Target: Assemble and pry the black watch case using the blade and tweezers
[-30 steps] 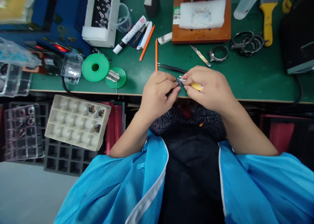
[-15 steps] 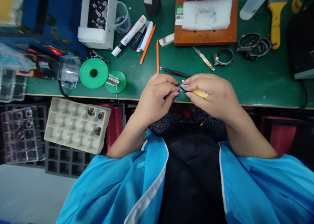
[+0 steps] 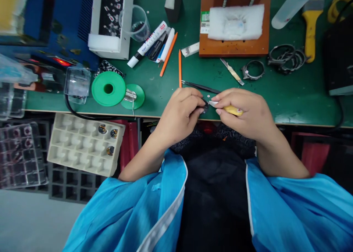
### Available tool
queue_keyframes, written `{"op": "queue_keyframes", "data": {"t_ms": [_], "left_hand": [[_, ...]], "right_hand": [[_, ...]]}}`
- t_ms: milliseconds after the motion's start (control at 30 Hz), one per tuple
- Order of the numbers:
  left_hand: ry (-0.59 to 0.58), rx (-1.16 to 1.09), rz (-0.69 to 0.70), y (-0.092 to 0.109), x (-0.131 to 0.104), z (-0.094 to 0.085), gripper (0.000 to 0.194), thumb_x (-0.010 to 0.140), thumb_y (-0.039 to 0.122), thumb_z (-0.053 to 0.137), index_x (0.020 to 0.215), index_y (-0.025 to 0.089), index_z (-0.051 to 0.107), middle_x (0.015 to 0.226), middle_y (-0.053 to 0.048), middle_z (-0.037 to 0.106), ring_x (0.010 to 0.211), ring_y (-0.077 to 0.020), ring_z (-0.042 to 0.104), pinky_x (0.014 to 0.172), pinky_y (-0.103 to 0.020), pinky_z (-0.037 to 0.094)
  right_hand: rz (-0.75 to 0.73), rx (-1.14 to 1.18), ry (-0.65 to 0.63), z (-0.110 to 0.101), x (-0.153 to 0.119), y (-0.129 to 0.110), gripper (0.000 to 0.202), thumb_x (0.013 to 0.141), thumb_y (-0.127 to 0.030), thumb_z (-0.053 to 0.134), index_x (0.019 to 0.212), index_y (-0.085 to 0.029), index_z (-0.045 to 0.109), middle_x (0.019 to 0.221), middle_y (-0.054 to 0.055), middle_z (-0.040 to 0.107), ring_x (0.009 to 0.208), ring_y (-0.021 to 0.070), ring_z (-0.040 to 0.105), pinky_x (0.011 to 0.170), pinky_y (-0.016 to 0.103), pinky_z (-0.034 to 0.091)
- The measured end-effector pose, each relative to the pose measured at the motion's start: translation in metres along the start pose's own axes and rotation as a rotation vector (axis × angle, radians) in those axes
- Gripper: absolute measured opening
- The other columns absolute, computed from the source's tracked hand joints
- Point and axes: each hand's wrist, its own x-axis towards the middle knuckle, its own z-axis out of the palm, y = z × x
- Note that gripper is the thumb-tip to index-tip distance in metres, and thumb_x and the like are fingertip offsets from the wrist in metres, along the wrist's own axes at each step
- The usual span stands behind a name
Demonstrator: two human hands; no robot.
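Note:
Near the bench's front edge, my left hand (image 3: 184,114) is closed in a pinch on a small dark part (image 3: 205,106), mostly hidden by the fingers. My right hand (image 3: 244,112) grips a small knife by its yellow handle (image 3: 233,110). The knife's pale blade (image 3: 213,103) points left at the dark part; whether it touches cannot be made out. Black tweezers (image 3: 200,86) lie just beyond both hands, beside an orange stick (image 3: 180,68). A tiny white piece (image 3: 209,96) with a red dot sits on the bench between the hands.
Solder spools (image 3: 108,89), a marker (image 3: 147,44) and a clear cup (image 3: 138,24) stand left. Beyond are a brown wooden stand (image 3: 234,50), a second blade (image 3: 232,71), watch cases (image 3: 253,70) and a yellow brush (image 3: 310,35). A cream tray (image 3: 85,143) sits below the bench edge.
The view has shifted slightly, so the bench sits lower in the picture. My fingers and the knife have turned a little, and the tiny white piece now shows clear of my right fingers.

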Motion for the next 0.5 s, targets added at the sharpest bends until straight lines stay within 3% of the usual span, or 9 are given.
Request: {"op": "queue_keyframes", "data": {"t_ms": [500], "left_hand": [[0.083,0.057,0.039,-0.0015,-0.0053,0.0063,0.006,0.107,0.016,0.066,0.107,0.015,0.071,0.111,-0.008,0.074,0.106,-0.0192,0.069,0.097,-0.037,0.056]], "right_hand": [[-0.014,-0.078,-0.053,0.0005,0.0012,0.0007,0.011,0.094,-0.014,0.068,0.093,-0.024,0.072,0.110,0.001,0.080,0.106,0.0235,0.079,0.092,0.038,0.062]]}}
